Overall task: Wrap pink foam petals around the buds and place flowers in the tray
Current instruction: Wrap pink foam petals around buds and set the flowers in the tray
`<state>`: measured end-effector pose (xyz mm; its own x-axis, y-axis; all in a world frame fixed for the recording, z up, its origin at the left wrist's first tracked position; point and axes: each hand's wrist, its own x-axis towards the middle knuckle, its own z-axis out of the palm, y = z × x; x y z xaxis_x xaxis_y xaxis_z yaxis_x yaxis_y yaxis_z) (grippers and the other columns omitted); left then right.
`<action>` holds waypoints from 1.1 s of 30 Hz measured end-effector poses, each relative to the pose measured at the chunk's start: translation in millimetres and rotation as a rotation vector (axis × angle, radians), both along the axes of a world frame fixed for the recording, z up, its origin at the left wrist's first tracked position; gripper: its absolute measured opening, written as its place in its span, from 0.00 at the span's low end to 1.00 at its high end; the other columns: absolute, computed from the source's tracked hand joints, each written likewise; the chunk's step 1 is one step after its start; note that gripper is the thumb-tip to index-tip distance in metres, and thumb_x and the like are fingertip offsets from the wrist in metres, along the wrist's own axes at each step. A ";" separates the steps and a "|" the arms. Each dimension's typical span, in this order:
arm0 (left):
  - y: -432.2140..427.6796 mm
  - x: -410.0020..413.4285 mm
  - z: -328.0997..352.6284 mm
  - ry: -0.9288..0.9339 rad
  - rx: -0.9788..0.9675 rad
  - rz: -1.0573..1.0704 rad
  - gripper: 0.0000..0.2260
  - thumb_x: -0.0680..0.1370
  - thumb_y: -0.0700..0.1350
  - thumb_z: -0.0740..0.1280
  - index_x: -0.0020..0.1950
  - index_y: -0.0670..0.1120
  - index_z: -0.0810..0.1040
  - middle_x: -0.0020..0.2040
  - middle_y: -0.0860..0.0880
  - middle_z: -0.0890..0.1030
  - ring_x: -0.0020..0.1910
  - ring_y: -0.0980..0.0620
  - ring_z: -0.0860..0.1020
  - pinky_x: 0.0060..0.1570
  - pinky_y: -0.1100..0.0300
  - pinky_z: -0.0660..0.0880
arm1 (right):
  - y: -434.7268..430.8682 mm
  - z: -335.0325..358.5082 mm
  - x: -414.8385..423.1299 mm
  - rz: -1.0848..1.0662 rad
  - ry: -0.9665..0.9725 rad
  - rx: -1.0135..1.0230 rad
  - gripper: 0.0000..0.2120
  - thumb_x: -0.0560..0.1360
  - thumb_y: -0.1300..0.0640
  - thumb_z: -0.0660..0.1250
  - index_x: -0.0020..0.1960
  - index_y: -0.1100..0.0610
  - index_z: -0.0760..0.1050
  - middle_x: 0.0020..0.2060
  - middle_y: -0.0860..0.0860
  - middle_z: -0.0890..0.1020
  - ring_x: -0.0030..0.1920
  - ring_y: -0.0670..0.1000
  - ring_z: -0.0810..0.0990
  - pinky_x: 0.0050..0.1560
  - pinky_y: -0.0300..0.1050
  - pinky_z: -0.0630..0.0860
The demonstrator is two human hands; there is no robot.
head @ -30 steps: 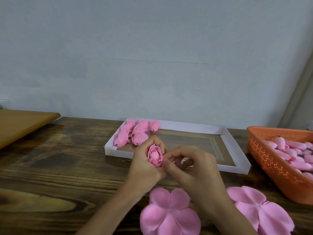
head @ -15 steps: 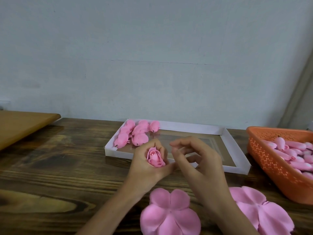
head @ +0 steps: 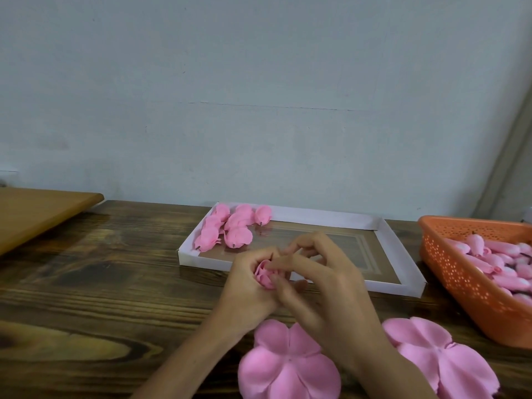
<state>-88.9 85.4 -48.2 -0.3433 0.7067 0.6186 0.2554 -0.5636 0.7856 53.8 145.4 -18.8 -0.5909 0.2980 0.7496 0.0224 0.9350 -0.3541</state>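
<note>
Closing in again since half a second ago, the right hand (head: 325, 286) now pinches the flower (head: 266, 279) between forefinger and thumb, while the left hand (head: 246, 292) grips it in curled fingers. Nearest, below both wrists, lies a flat petal piece (head: 288, 370); a second petal piece (head: 440, 358) lies just right of the right wrist. Just beyond the hands sits the white tray (head: 388, 287), with finished flowers (head: 230, 228) clustered in its far corner, beyond the left hand. Well right of the right hand, an orange basket (head: 449, 280) holds buds (head: 501, 247).
</note>
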 end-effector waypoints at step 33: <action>-12.0 5.1 8.5 0.058 -0.330 -0.148 0.35 0.67 0.28 0.74 0.65 0.58 0.72 0.50 0.50 0.83 0.48 0.51 0.81 0.46 0.57 0.78 | 9.3 -2.2 -1.9 -0.106 -0.021 -0.181 0.09 0.66 0.43 0.68 0.45 0.43 0.80 0.55 0.37 0.75 0.53 0.45 0.79 0.44 0.49 0.80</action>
